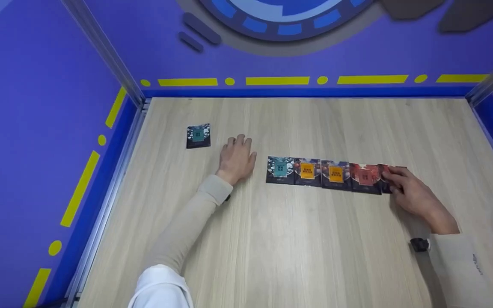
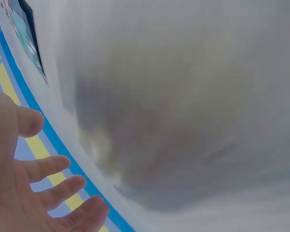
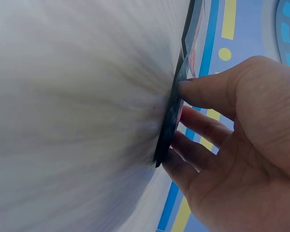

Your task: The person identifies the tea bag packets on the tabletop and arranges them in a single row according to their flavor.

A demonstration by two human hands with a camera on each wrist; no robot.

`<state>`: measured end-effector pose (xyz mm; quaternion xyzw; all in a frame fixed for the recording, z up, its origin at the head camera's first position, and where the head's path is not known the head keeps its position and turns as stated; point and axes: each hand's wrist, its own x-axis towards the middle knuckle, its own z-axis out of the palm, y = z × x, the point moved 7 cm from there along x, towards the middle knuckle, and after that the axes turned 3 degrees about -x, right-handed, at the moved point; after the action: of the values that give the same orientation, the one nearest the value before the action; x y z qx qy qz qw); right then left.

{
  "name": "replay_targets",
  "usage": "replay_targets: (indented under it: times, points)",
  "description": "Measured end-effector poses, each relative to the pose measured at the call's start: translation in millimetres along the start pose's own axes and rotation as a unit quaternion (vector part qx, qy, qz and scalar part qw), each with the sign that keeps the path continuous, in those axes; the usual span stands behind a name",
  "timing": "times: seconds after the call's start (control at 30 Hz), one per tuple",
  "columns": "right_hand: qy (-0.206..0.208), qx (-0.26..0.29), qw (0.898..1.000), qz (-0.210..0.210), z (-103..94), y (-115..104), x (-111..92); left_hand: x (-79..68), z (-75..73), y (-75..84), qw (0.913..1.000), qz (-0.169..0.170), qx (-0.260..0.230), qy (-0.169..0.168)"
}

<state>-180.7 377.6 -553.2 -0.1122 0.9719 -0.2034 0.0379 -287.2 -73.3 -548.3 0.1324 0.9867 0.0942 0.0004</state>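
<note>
My right hand (image 1: 415,192) grips a small dark-and-red flat packet (image 1: 386,186) at the right end of a row, its fingers covering much of it. In the right wrist view, thumb and fingertips meet this packet (image 3: 169,123), seen almost edge-on against the table. Leftward along the row lie a red packet (image 1: 365,177), two orange-labelled packets (image 1: 335,174) and a teal-labelled packet (image 1: 280,169), edges close together. Between the row and a lone teal packet (image 1: 198,136), my left hand (image 1: 236,160) is palm down at the table, fingers spread and holding nothing.
The wood-grain table (image 1: 306,248) meets a blue back wall (image 1: 272,64) with yellow dashes. On the left stands another blue panel (image 1: 37,128), with a metal rail (image 1: 101,218) along the table's side. The lone packet lies near the table's far left.
</note>
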Motion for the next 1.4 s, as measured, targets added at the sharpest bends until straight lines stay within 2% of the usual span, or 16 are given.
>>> replay_targets:
  times: [0.23, 0.4, 0.63, 0.8, 1.1, 1.4]
  points:
    - [-0.004, 0.01, 1.0, -0.001, 0.5, 0, -5, 3.8, 4.2, -31.5, 0.9992, -0.024, -0.029, 0.01]
    - [-0.01, 0.015, 1.0, 0.004, -0.8, 0, -3, 6.6, 0.0, -55.0, 0.9981, -0.045, -0.041, 0.013]
    - [0.001, 0.0, 1.0, -0.001, -1.2, -1, -1, 7.9, -7.4, -90.6, 0.9961, -0.074, -0.041, 0.028]
    - [0.003, -0.001, 1.0, -0.001, -1.3, -1, -1, 7.6, -6.8, -111.7, 0.9942, -0.09, -0.049, 0.034]
    - [-0.007, 0.003, 1.0, 0.004, -1.3, -1, 0, 8.0, -3.2, -133.6, 0.991, -0.112, -0.069, 0.025]
    - [-0.018, 0.002, 1.0, 0.012, 0.0, 1, -1, 8.9, -5.1, -140.5, 0.9901, -0.112, -0.078, 0.032]
